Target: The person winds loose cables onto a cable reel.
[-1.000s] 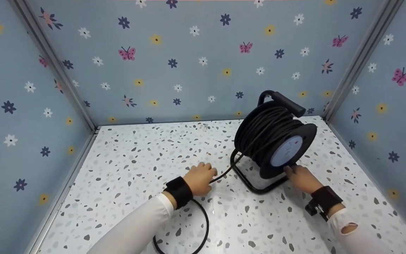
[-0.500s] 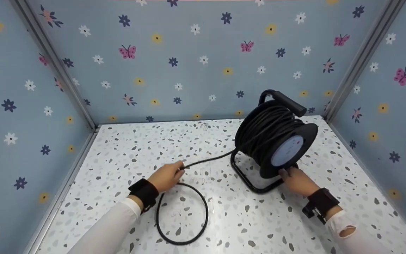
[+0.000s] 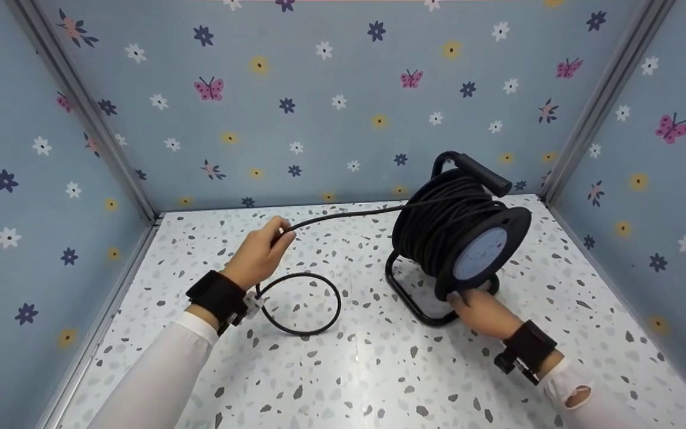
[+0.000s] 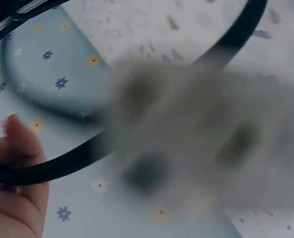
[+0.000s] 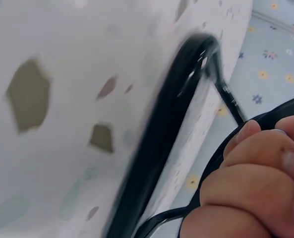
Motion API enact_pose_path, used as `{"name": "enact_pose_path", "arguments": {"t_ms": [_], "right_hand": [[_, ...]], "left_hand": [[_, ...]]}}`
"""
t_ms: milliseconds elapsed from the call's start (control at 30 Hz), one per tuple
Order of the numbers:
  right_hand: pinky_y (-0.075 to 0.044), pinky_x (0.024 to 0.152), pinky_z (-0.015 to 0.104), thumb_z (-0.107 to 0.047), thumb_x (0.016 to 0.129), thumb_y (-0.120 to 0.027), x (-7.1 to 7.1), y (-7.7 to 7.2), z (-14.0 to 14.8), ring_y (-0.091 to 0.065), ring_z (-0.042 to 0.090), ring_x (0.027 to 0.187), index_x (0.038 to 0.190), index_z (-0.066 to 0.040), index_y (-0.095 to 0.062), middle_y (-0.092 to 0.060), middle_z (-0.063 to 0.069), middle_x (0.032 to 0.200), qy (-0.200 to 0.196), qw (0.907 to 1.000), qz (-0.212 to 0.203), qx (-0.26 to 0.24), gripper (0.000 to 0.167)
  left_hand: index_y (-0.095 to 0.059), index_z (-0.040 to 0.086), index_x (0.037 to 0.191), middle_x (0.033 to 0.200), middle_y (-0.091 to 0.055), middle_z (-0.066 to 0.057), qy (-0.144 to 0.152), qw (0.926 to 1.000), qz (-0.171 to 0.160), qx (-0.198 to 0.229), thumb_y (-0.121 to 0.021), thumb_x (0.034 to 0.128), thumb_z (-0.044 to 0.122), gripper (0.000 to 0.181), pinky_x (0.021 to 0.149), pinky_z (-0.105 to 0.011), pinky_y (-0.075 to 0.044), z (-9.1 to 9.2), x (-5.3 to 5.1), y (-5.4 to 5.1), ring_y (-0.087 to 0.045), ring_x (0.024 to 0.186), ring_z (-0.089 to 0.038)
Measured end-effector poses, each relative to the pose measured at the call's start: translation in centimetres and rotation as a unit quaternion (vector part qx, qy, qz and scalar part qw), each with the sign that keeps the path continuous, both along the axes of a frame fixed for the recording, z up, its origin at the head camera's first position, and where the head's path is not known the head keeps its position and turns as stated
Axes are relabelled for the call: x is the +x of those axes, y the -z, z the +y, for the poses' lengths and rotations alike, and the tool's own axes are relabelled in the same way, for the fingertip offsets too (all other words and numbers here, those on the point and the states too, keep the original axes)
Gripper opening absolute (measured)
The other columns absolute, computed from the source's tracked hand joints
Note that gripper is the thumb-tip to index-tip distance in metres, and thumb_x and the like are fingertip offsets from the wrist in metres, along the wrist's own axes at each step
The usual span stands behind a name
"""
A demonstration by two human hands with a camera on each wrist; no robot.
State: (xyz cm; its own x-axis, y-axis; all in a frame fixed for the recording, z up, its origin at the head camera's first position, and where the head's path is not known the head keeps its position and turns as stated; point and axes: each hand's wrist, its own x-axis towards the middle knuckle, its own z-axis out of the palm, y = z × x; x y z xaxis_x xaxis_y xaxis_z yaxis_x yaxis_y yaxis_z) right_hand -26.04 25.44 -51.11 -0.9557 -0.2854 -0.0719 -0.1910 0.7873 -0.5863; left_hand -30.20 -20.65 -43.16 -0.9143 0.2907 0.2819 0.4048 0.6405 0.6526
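Observation:
A black cable reel (image 3: 438,238) stands on its tubular frame at the right of the speckled table. From its drum a cable (image 3: 349,214) runs left to my left hand (image 3: 258,253), which grips it between thumb and curled fingers, raised above the table. Beyond that hand the cable hangs in a loop below it. A pale piece (image 3: 252,304) at the cable's loop shows beside the wrist; close up in the left wrist view it is too blurred to identify. My right hand (image 3: 486,313) holds the reel's lower front rim, fingers curled round it in the right wrist view.
The white speckled table (image 3: 367,369) is bounded by blue flowered panels (image 3: 319,119) at the back and both sides. The reel's handle (image 3: 483,174) points up near the back panel. Its base tube (image 3: 408,298) rests on the table.
My left hand has moved left and then up with the cable, drawing a longer stretch from the reel. The loop has shifted up after it. My right hand slid slightly left along the rim.

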Motion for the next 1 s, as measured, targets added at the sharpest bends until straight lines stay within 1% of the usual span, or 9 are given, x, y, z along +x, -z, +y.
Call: {"name": "enact_pose_path", "arguments": {"t_ms": [133, 200, 267, 367, 500, 633, 800, 933, 1000], "right_hand": [[-0.039, 0.059, 0.034, -0.03, 0.117, -0.046, 0.5, -0.6, -0.9, -0.041, 0.013, 0.057, 0.076, -0.02, -0.047, -0.04, -0.008, 0.065, -0.015, 0.9997, 0.013, -0.016, 0.042], [-0.037, 0.058, 0.031, -0.029, 0.117, -0.046, 0.7, -0.9, -1.3, -0.037, 0.01, 0.054, 0.071, -0.021, -0.044, -0.038, -0.009, 0.062, -0.022, 0.9992, 0.022, -0.027, 0.047], [-0.036, 0.057, 0.029, -0.028, 0.117, -0.046, 0.9, -1.3, -1.6, -0.034, 0.008, 0.053, 0.068, -0.022, -0.041, -0.036, -0.011, 0.06, -0.027, 0.9982, 0.031, -0.044, 0.05], [-0.033, 0.057, 0.025, -0.027, 0.117, -0.045, 1.0, -2.1, -2.1, -0.03, 0.004, 0.05, 0.066, -0.022, -0.04, -0.034, -0.012, 0.06, -0.033, 0.9959, 0.044, -0.073, 0.052], [-0.029, 0.057, 0.023, -0.025, 0.117, -0.047, 1.1, -3.5, -2.5, -0.025, 0.003, 0.052, 0.066, -0.021, -0.039, -0.03, -0.012, 0.062, -0.035, 0.992, 0.067, -0.101, 0.051], [-0.026, 0.057, 0.023, -0.022, 0.116, -0.049, 1.0, -5.1, -2.6, -0.024, 0.002, 0.055, 0.066, -0.019, -0.039, -0.029, -0.011, 0.063, -0.025, 0.9875, 0.1, -0.119, 0.052], [-0.033, 0.058, 0.025, -0.02, 0.115, -0.051, 0.9, -6.9, -2.3, -0.034, 0.002, 0.055, 0.068, -0.011, -0.053, -0.039, -0.009, 0.063, 0.001, 0.9814, 0.13, -0.141, 0.048], [-0.036, 0.057, 0.024, -0.018, 0.115, -0.051, 0.7, -8.2, -1.7, -0.04, 0.005, 0.054, 0.077, 0.001, -0.059, -0.044, -0.008, 0.062, 0.02, 0.9748, 0.137, -0.175, 0.044], [-0.037, 0.056, 0.023, -0.018, 0.116, -0.05, 0.5, -8.8, -1.2, -0.041, 0.005, 0.053, 0.08, 0.005, -0.059, -0.045, -0.007, 0.06, 0.034, 0.9702, 0.132, -0.2, 0.043]], "left_hand": [[-0.066, 0.008, 0.111, 0.074, -0.049, 0.002, 0.0, 0.9993, 0.038, 0.007, -0.055, 0.1157, 0.023, 0.02, 0.065, -0.032, -0.037, 1.0, 0.5, -1.3, -0.042, 0.063, -0.014], [-0.069, 0.007, 0.105, 0.073, -0.049, 0.003, 0.009, 0.9983, 0.056, 0.013, -0.056, 0.115, 0.022, 0.021, 0.065, -0.031, -0.038, 1.7, 0.9, -1.8, -0.042, 0.062, -0.012], [-0.071, 0.007, 0.101, 0.07, -0.047, 0.004, 0.029, 0.997, 0.069, 0.019, -0.056, 0.1146, 0.019, 0.023, 0.064, -0.03, -0.038, 2.7, 1.5, -2.2, -0.04, 0.06, -0.009], [-0.073, 0.005, 0.104, 0.07, -0.046, 0.006, 0.069, 0.9944, 0.079, 0.01, -0.053, 0.1147, 0.015, 0.025, 0.063, -0.029, -0.04, 4.3, 2.5, -2.5, -0.039, 0.06, -0.007], [-0.073, 0.0, 0.12, 0.074, -0.048, 0.004, 0.114, 0.9892, 0.09, -0.021, -0.051, 0.1144, 0.012, 0.026, 0.07, -0.034, -0.05, 6.7, 3.7, -2.3, -0.041, 0.064, -0.009], [-0.07, -0.004, 0.132, 0.082, -0.06, -0.006, 0.147, 0.9823, 0.111, -0.036, -0.05, 0.114, 0.009, 0.03, 0.082, -0.044, -0.059, 8.9, 4.3, -1.9, -0.054, 0.074, -0.017], [-0.069, -0.001, 0.133, 0.106, -0.076, -0.014, 0.174, 0.9759, 0.123, -0.047, -0.05, 0.1146, 0.012, 0.03, 0.095, -0.045, -0.062, 12.1, 4.3, -1.6, -0.072, 0.095, -0.027], [-0.067, 0.001, 0.141, 0.124, -0.077, -0.015, 0.185, 0.9739, 0.117, -0.059, -0.05, 0.1155, 0.014, 0.033, 0.103, -0.044, -0.06, 14.2, 4.1, -1.1, -0.075, 0.11, -0.028], [-0.066, 0.0, 0.143, 0.127, -0.076, -0.015, 0.189, 0.9738, 0.111, -0.06, -0.05, 0.1157, 0.014, 0.035, 0.104, -0.043, -0.06, 15.0, 4.0, -0.8, -0.075, 0.112, -0.027]]}}
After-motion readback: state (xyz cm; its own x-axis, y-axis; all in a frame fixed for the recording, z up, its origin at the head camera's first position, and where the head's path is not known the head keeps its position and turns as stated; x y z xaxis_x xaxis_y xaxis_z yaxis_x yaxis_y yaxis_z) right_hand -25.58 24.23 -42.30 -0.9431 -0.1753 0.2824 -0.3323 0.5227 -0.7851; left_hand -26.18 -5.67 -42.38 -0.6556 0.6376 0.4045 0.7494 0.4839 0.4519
